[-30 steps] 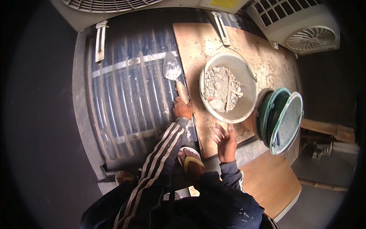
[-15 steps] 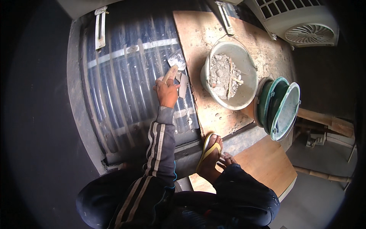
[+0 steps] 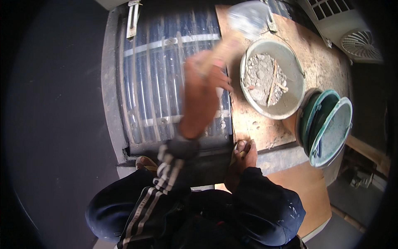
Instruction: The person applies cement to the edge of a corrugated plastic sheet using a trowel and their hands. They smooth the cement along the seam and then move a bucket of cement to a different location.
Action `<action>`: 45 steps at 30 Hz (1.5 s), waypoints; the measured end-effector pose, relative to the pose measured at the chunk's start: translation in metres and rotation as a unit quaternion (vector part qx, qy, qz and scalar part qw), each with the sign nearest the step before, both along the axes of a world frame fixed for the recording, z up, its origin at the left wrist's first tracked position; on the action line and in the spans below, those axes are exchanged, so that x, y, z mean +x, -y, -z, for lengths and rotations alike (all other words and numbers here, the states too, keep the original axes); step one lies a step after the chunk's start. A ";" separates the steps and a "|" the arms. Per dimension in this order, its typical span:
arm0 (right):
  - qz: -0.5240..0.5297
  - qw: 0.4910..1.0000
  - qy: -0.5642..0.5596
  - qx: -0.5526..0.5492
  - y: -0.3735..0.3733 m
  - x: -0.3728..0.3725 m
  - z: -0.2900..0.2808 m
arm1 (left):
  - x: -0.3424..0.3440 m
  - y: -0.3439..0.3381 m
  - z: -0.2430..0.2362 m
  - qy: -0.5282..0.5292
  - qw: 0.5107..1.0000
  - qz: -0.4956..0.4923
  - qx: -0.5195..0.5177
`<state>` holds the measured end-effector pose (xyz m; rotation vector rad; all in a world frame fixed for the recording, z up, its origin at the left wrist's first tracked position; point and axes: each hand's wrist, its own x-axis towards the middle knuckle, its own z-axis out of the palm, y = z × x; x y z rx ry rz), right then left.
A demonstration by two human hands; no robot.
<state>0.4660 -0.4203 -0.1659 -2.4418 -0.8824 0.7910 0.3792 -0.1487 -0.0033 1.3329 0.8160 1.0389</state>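
Note:
My left hand (image 3: 205, 89), in a dark striped sleeve, is closed around the wooden handle of a trowel (image 3: 248, 20). Both are smeared by motion above the corrugated dark sheet (image 3: 153, 74). The trowel's whitish blade is raised past the far rim of a pale bucket (image 3: 293, 87). Inside that bucket lie grey rubble (image 3: 261, 79) and some wood slivers (image 3: 272, 83). Low in the middle, my right hand (image 3: 250, 157) rests against my right foot (image 3: 236, 159), its fingers stretched out toward the toes; part of it is hard to make out.
Under the bucket lies a worn plywood board (image 3: 265, 133). Several nested green and grey buckets (image 3: 331, 133) lean on their sides at the right. A fan-grilled outdoor unit (image 3: 360, 43) stands at the far right. Metal brackets (image 3: 132, 20) stick out at the back. Another wooden board (image 3: 306, 182) lies lower right.
My left hand has lifted the trowel off the corrugated sheet, up and to the right. My right hand has come up against the foot. The view has shifted left.

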 end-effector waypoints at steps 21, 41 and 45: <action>-0.215 0.924 -0.048 0.311 -0.120 0.066 -0.018 | 0.105 0.116 0.053 -0.254 0.963 -0.067 0.050; -0.405 0.874 -0.074 0.258 -0.218 0.020 -0.001 | -0.033 0.220 0.305 0.333 0.572 -0.479 -0.577; -0.395 0.887 -0.057 0.233 -0.238 0.025 0.008 | -0.014 0.194 0.313 0.374 0.491 -0.480 -0.624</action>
